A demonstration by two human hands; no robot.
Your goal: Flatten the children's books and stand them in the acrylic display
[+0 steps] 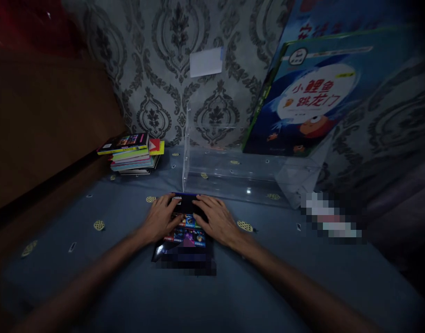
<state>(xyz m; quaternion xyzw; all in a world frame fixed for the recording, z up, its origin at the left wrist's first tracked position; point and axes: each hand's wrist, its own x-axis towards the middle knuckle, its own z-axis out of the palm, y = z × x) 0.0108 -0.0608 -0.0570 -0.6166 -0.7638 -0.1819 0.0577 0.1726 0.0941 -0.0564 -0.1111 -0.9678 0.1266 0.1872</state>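
A dark glossy book (189, 238) with colourful pictures on its cover lies on the cloth in front of me. Across its far left part rests my left hand (161, 217), fingers spread and thumb stretched over the cover. My right hand (217, 219) lies on the far right part in the same way, its thumb pointing inward. Both hands touch the cover with fingers apart. The near end of the book is partly blurred by pixel blocks. Just beyond it stands a clear acrylic rack (215, 180).
A stack of books (134, 159) stands at the back left. Large blue picture books (295, 111) lean in the rack's right side. A white card (206, 62) is at the rack's top. A pixelated item (332, 219) lies right. Brown furniture (46, 125) borders the left.
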